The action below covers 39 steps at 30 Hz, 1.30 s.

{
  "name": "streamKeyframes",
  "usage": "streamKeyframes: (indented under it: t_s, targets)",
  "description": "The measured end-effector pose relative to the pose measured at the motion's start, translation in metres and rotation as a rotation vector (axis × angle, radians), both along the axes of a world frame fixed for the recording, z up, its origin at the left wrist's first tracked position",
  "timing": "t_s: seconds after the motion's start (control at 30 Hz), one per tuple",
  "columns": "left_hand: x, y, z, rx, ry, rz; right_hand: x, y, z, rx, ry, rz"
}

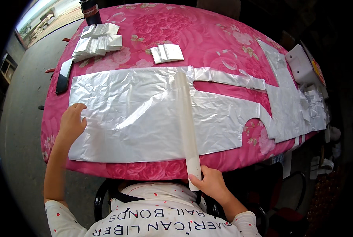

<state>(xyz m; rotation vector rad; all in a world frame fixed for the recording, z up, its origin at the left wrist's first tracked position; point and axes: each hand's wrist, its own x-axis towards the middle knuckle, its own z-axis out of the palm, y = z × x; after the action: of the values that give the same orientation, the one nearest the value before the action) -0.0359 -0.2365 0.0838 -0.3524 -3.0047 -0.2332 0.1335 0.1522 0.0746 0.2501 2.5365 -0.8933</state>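
Observation:
A large crinkled sheet of silver foil (137, 114) lies spread over a table with a pink flowered cloth (208, 35). A long white tube (186, 118) lies across the foil, running from its far edge toward me. My right hand (211, 183) grips the near end of the tube at the table's front edge. My left hand (72, 122) rests flat on the foil's left edge, fingers apart, pressing it down.
Folded foil pieces are stacked at the back left (97, 41), with a smaller set (167, 53) near the middle. A black flat tool (64, 77) lies at the left edge. A dark bottle (90, 11) stands at the back. A white box (301, 65) sits at the right.

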Motion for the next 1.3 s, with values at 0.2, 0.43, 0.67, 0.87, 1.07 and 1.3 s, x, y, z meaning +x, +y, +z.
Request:
streamKeyframes:
  t_s: [0.2,0.43,0.67,0.87,1.07,1.3]
  targets:
    - [0.026,0.159,-0.017,0.614,0.001,-0.483,0.001,0.002,-0.001,-0.043,-0.037,-0.020]
    - [0.042,0.236,-0.069,0.470,-0.054,-0.455,0.005,0.007,-0.004,-0.095,-0.036,-0.037]
    - [0.042,0.238,-0.079,0.222,-0.017,-0.453,-0.029,0.021,0.004,-0.154,-0.069,0.058]
    - [0.039,0.237,-0.074,0.188,-0.030,-0.460,-0.133,0.020,-0.009,-0.079,0.319,0.046]
    - [0.038,0.235,-0.071,0.149,-0.052,-0.480,-0.237,0.021,-0.037,-1.037,-0.030,-0.432]
    - [0.039,0.233,-0.071,0.206,-0.036,-0.492,-0.293,0.062,-0.048,-1.744,0.400,-0.785]
